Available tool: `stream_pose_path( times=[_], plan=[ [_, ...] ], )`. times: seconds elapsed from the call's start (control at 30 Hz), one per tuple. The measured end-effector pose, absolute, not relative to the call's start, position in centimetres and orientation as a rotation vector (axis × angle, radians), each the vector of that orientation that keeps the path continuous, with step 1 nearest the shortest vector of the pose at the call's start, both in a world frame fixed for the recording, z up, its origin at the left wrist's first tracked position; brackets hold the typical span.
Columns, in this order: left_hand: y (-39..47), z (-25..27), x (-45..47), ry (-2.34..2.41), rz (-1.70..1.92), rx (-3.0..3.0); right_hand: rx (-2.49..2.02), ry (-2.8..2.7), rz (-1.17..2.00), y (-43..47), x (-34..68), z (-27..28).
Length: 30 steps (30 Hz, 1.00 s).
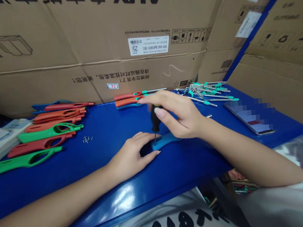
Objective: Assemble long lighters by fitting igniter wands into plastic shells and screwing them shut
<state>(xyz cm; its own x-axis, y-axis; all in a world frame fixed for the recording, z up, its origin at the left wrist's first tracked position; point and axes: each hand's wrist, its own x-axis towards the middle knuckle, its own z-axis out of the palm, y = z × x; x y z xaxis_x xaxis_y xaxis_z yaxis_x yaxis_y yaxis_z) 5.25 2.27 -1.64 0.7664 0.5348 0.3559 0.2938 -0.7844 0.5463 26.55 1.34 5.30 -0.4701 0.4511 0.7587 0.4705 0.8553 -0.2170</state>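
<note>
My right hand (177, 112) is closed round the black handle of a screwdriver (155, 121), held upright with its shaft pointing down. The tip meets the end of a blue lighter body (163, 141) lying on the table. Part of that body is hidden beneath my right hand. My left hand (134, 153) pinches the same end between thumb and fingers, steadying it against the surface. Left of my hands lie several small screws (87, 139). A thin metal tube end (208, 116) shows just past my right wrist.
Green, red, orange and blue lighter shells (45, 132) line the left side by a white power strip (8, 137). Long-necked lighters (128, 95) lie at the back. Metal tubes with teal parts (205, 89) are piled right, near a phone (249, 117). Cardboard (92, 36) walls the blue table (105, 114).
</note>
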Motion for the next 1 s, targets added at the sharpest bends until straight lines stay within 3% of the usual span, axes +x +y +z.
stream_pose_path(
  times=[0.07,0.13,0.3,0.5,0.63,0.7,0.87,1.0],
  plan=[
    [2.27,-1.57,5.29,0.614,0.687,2.487,-0.713,-2.173,0.296,1.27,26.27,5.32],
    [2.27,-1.54,5.34,0.609,0.687,2.484,-0.723,-2.17,0.403,1.38,26.23,5.26],
    [2.27,-1.57,5.38,0.622,0.697,2.489,-0.613,-2.142,-0.16,1.91,27.0,5.05],
    [2.23,-1.57,5.35,0.624,0.678,2.482,-0.687,-2.181,0.097,1.58,26.37,5.07],
    [2.27,-1.72,5.38,0.614,0.72,2.486,-0.563,-2.05,-0.272,1.8,26.46,4.67],
    [2.28,-1.72,5.4,0.608,0.73,2.489,-0.523,-2.077,-0.307,1.71,26.58,4.81],
    [2.22,-1.58,5.46,0.6,0.713,2.479,-0.665,-2.217,0.135,1.06,26.25,5.49],
    [2.21,-1.73,5.45,0.59,0.757,2.467,-0.626,-2.104,-0.224,1.14,26.48,5.24]
  ],
)
